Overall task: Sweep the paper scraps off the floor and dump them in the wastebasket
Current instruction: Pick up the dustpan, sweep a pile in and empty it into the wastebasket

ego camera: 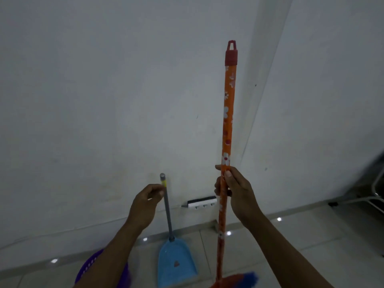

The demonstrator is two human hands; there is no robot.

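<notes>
The right hand (234,192) grips the upright broom (227,125); the left hand (146,203) pinches the dustpan (175,263) handle top.

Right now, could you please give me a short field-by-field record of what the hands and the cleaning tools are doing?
right hand: closed around the broom handle, held upright
broom bristles: red and blue, down at the floor
left hand: fingers at the top of the dustpan handle, grip not clearly closed
dustpan: blue, standing on the tiled floor near the wall
wastebasket: purple, partly hidden behind the left arm
paper scraps: none in view
</notes>
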